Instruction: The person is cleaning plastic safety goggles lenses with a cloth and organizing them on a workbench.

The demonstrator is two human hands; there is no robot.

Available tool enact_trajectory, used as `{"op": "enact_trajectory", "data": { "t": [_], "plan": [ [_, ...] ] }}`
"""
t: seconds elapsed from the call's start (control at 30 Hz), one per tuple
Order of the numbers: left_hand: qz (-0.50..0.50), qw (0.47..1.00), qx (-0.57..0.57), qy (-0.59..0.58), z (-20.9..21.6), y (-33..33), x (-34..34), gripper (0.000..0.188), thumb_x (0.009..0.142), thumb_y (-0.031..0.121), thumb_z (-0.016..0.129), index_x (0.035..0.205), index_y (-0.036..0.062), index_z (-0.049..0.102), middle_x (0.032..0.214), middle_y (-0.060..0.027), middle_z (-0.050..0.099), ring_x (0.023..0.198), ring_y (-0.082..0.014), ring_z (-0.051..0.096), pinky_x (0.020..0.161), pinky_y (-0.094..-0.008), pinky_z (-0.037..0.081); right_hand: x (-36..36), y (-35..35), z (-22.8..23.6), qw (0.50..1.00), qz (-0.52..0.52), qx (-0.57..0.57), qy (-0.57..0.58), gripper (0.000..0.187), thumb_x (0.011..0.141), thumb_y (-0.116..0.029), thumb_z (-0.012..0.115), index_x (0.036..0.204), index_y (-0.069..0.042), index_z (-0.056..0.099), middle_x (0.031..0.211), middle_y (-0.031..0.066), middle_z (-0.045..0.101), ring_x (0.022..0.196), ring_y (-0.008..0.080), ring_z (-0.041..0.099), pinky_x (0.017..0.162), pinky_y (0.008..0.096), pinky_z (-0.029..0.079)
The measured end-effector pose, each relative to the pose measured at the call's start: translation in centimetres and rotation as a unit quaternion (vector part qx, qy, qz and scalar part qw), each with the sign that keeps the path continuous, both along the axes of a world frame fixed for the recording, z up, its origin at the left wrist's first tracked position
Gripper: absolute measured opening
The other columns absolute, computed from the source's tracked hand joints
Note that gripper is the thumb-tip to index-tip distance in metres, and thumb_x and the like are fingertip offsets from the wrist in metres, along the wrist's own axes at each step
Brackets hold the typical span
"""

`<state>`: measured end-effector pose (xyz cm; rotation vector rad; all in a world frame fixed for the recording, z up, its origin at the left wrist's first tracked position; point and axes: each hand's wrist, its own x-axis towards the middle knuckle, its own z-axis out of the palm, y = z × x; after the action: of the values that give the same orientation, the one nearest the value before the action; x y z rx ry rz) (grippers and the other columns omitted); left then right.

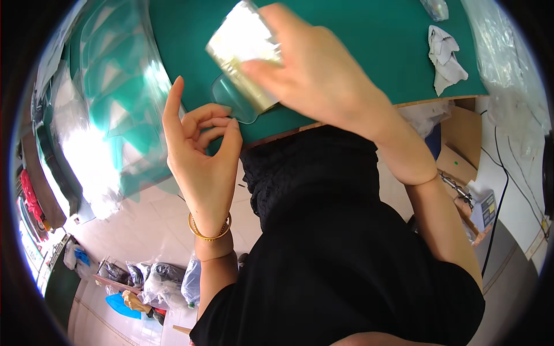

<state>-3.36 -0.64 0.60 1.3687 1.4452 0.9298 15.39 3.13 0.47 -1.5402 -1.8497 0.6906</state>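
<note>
My right hand (311,69) grips a shiny, pale gold flat piece (242,40) and holds it over the near edge of a green table mat (369,34). Under it a clear, rounded plastic piece (234,101) lies on the mat edge. My left hand (199,150), with gold bangles at the wrist, is raised beside that clear piece; its forefinger points up and the other fingers curl in, their tips near or touching the clear piece's left edge.
A stack of clear plastic sheets (115,86) lies at the left of the mat. A crumpled white cloth (447,57) rests at the right, plastic bags (502,52) beyond it. Cables, a small device (485,210), cardboard at right; bags on the tiled floor (156,282).
</note>
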Motion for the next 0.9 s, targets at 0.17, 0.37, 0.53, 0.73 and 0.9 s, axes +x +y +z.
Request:
{"op": "enact_trajectory", "data": {
  "t": [0.17,0.37,0.53,0.73,0.9],
  "plan": [
    [-0.003,1.0,0.018,0.024,-0.2,-0.4,0.2,0.069,0.083,-0.011,0.066,0.146,0.0028,0.042,0.099,-0.0077,0.066,0.086,-0.0112,0.064,0.078,-0.0238,0.056,0.7,0.1,2.4,0.992,-0.02,-0.122,0.005,0.036,0.087,-0.015,0.066,0.104,0.007,0.043,0.072,0.0296,0.062,0.065,0.0452,0.064,0.056,0.0467,0.052],
    [0.001,0.995,0.064,0.082,0.3,-1.2,0.4,0.063,0.084,-0.01,0.067,0.142,0.0011,0.046,0.098,-0.0096,0.067,0.084,-0.0127,0.066,0.077,-0.0259,0.058,-2.2,-0.5,0.9,0.997,0.002,-0.073,0.002,0.04,0.085,-0.016,0.07,0.108,0.005,0.046,0.068,0.023,0.064,0.059,0.0383,0.066,0.053,0.0427,0.053],
    [0.014,0.99,0.089,0.104,-0.2,-1.5,0.7,0.061,0.084,-0.009,0.068,0.141,0.0003,0.048,0.097,-0.0098,0.067,0.083,-0.013,0.067,0.075,-0.0258,0.058,-3.0,-0.2,0.6,0.996,0.027,-0.082,0.004,0.04,0.087,-0.015,0.069,0.11,0.006,0.044,0.07,0.0254,0.064,0.062,0.0428,0.065,0.053,0.0453,0.051],
    [0.031,0.994,0.062,0.085,0.8,-1.4,-0.5,0.039,0.087,-0.005,0.068,0.125,0.0001,0.063,0.094,-0.0087,0.07,0.083,-0.0121,0.068,0.075,-0.0247,0.058,2.3,0.7,0.0,0.998,-0.051,0.041,0.006,0.044,0.088,-0.029,0.067,0.115,0.003,0.055,0.088,0.0255,0.07,0.084,0.0435,0.068,0.077,0.049,0.055],
    [-0.083,0.965,0.152,0.197,3.9,1.1,-0.6,0.026,0.083,0.002,0.073,0.109,0.0004,0.07,0.094,-0.0105,0.07,0.085,-0.0195,0.069,0.075,-0.0294,0.056,10.7,2.2,1.3,0.993,-0.076,0.064,0.071,0.023,0.092,-0.014,0.064,0.102,0.005,0.057,0.088,0.0214,0.063,0.08,0.0309,0.063,0.074,0.038,0.049]
  ]
}}
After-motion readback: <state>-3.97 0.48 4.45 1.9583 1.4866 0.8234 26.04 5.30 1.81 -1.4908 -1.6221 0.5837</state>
